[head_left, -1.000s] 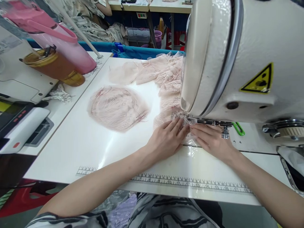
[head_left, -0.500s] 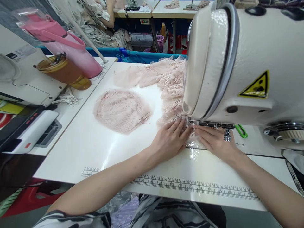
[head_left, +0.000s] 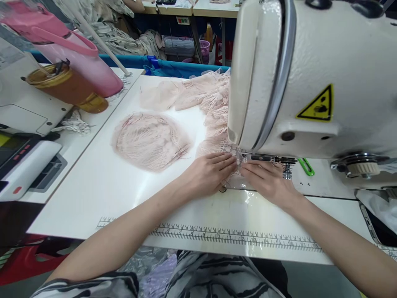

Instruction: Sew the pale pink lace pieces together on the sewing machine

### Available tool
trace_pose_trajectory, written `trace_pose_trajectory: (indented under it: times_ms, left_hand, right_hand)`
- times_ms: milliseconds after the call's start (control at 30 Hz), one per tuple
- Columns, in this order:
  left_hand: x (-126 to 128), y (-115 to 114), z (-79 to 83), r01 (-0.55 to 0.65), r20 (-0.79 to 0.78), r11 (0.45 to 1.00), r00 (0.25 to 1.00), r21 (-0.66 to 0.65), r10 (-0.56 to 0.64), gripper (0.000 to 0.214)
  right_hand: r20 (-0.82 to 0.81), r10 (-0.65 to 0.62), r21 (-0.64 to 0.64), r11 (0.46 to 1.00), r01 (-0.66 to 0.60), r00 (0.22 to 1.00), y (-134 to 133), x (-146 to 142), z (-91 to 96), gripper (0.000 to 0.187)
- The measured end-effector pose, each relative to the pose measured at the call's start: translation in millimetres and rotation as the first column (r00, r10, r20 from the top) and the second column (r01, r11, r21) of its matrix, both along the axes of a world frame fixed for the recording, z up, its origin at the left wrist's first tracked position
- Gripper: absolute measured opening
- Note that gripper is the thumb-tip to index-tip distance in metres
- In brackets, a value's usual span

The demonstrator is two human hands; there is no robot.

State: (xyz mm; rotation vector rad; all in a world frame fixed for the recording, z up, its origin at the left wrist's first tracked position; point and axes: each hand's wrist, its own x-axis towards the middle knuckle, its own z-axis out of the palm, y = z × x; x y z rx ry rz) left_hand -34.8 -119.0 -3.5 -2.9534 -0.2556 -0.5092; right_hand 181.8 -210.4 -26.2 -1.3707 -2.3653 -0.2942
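A white sewing machine (head_left: 310, 78) fills the upper right. Pale pink lace fabric (head_left: 214, 120) runs from the back of the table under the machine's head. My left hand (head_left: 207, 174) lies flat on the lace just left of the needle, fingers stretched out and pressing it down. My right hand (head_left: 266, 180) rests flat on the lace just in front of the presser foot, its fingertips meeting those of the left hand. The needle itself is hidden behind the machine head.
A round pile of pink lace pieces (head_left: 150, 140) lies on the white table (head_left: 102, 194) to the left. A pink bottle (head_left: 77, 54), a brown cup (head_left: 62, 82) and a white device (head_left: 27, 165) stand at the far left. A ruler strip (head_left: 235, 238) runs along the front edge. Green-handled snips (head_left: 305, 166) lie behind the machine.
Both hands stay flat on the lace at the needle. The left fingers have turned a little more sideways, and the view has shifted slightly.
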Motion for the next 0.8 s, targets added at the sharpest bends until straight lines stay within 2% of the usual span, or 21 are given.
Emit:
trace_pose_trajectory:
  times_ms: [167, 500, 600, 700, 800]
  left_hand:
    - [0.1, 4.3, 2.9, -0.001, 0.015, 1.000, 1.000, -0.008, 0.001, 0.034]
    - [0.2, -1.2, 0.0, -0.071, -0.025, 0.997, 0.997, -0.006, 0.071, 0.034]
    - [-0.9, 0.1, 1.9, -0.031, 0.025, 0.999, 0.999, 0.012, 0.030, 0.034]
    - [-2.7, 2.0, 2.8, 0.044, 0.093, 0.999, 0.995, 0.026, -0.047, 0.025]
    - [-4.9, 1.1, 1.2, 0.079, 0.084, 0.997, 0.993, 0.007, -0.079, 0.020]
  right_hand:
    - [0.046, -0.011, 0.116, 0.993, 0.006, 0.999, -1.8, -9.7, 2.2, 0.030]
    - [0.021, -0.019, 0.134, 0.991, 0.016, 1.000, 1.4, -9.9, 0.2, 0.022]
    - [0.009, 0.004, 0.114, 0.993, -0.005, 1.000, 1.8, -10.0, 2.4, 0.019]
    - [-0.033, 0.029, 0.079, 0.997, -0.026, 0.999, 0.0, -9.3, 5.7, 0.017]
    - [-0.066, 0.039, 0.051, 0.998, -0.036, 0.997, -2.4, -8.6, 7.2, 0.014]
